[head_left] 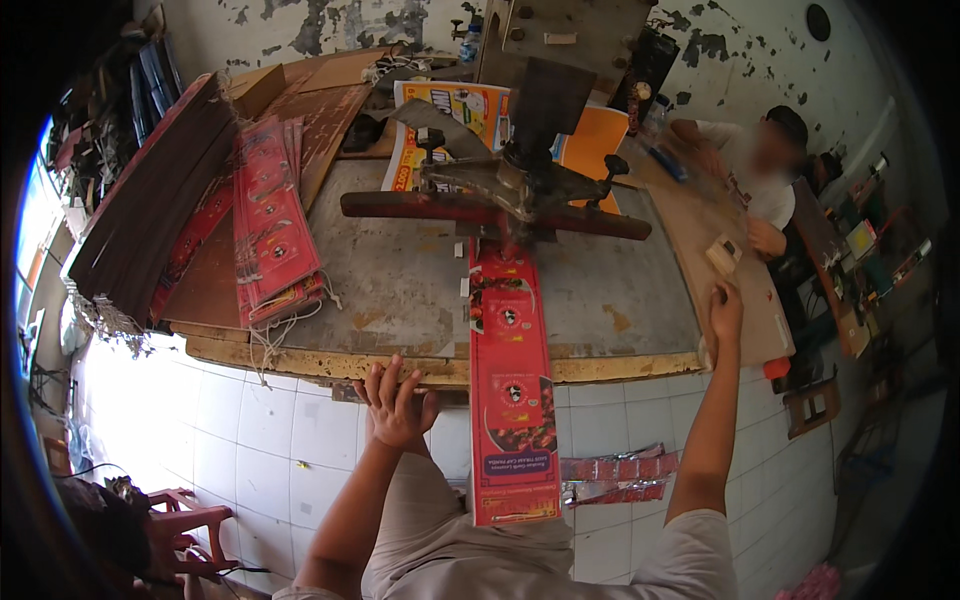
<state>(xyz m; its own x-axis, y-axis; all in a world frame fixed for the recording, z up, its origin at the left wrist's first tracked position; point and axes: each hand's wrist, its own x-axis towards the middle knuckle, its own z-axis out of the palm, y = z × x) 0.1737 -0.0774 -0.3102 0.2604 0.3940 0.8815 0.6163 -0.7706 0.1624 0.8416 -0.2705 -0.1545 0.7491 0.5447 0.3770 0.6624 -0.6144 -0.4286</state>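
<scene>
My left hand (396, 405) rests at the front edge of the worktable (390, 305), its fingers spread and nothing in it. To the right, my right hand (726, 316) lies by the table's right corner, fingers stretched over a brown board; a small wooden block (723, 255) sits just beyond the fingertips. Between my hands a long red printed strip (512, 400) runs out from under the dark metal bar (420, 205) of a press and hangs over the front edge above my lap. Neither hand touches the strip. The strip's far end is hidden beneath the press.
Red printed strips with strings (275, 235) and a thick dark stack (150, 210) lie at the left. Printed sheets (590, 150) sit behind the press. A co-worker (775, 160) is at the right. Cut-off strips (620, 475) lie on the floor; a red stool (190, 525) stands lower left.
</scene>
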